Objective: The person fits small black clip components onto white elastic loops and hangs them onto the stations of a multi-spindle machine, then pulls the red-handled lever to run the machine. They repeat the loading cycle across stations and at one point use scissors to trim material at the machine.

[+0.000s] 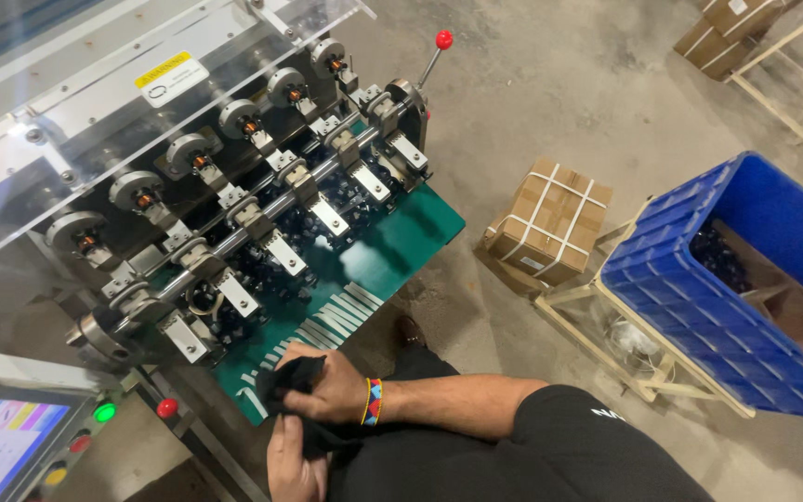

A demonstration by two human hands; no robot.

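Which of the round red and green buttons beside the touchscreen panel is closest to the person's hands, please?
The red button on the machine frame is closest, just left of the black cloth both hands grip. The green button sits further left, beside the screen.

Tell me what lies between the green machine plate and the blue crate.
In the head view, a strapped cardboard box sits on bare concrete floor between the green plate and the blue crate.
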